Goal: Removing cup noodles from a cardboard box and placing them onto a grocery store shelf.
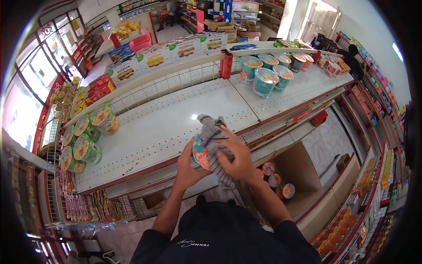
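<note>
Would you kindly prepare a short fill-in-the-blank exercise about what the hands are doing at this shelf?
1. The left hand holds a noodle ____.
2. The right hand presses a striped ____ against the cup.
3. The cardboard box with more cups stands on the ____.
4. The teal cups stand on the ____ shelf.

Missing words: cup; cloth; floor; white

Person: dark navy short-sleeved top (224,235), small pale script marking on the chest. Forearms bare; both hands (239,158) ungloved, no rings visible.
</note>
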{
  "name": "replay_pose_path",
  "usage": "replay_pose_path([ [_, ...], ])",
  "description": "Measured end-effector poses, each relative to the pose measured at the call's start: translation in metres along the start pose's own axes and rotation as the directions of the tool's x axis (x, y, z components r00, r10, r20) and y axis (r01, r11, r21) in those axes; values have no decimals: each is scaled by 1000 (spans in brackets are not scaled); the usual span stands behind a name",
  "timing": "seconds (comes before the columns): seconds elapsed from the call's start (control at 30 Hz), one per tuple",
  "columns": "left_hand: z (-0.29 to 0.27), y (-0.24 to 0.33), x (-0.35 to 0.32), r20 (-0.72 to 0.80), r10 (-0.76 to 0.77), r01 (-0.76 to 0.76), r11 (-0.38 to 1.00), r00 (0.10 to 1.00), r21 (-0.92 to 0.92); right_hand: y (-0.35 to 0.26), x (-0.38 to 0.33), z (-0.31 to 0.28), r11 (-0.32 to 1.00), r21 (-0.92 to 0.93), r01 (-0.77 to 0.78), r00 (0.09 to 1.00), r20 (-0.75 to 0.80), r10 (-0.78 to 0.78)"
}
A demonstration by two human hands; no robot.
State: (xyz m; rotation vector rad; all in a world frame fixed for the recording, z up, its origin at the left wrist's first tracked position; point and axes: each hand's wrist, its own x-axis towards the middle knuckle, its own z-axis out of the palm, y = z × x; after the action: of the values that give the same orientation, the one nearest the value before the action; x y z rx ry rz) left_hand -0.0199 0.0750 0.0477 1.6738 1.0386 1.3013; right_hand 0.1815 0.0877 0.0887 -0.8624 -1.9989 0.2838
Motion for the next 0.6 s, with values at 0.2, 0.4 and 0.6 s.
replay_pose_path([
  [0.2,-27,-17,-1,-113,14,-33,985,994,-167,16,16,8,977,163,-140,944,-275,181],
  [0.4,-60,-22,14,-305,-71,22,987,950,-160,-25,37,28,989,-28,-142,961,237,144],
  [0.6,-99,-26,18,-112,-101,101,995,989,-7,-10,46,75,993,-66,-95,924,365,113],
])
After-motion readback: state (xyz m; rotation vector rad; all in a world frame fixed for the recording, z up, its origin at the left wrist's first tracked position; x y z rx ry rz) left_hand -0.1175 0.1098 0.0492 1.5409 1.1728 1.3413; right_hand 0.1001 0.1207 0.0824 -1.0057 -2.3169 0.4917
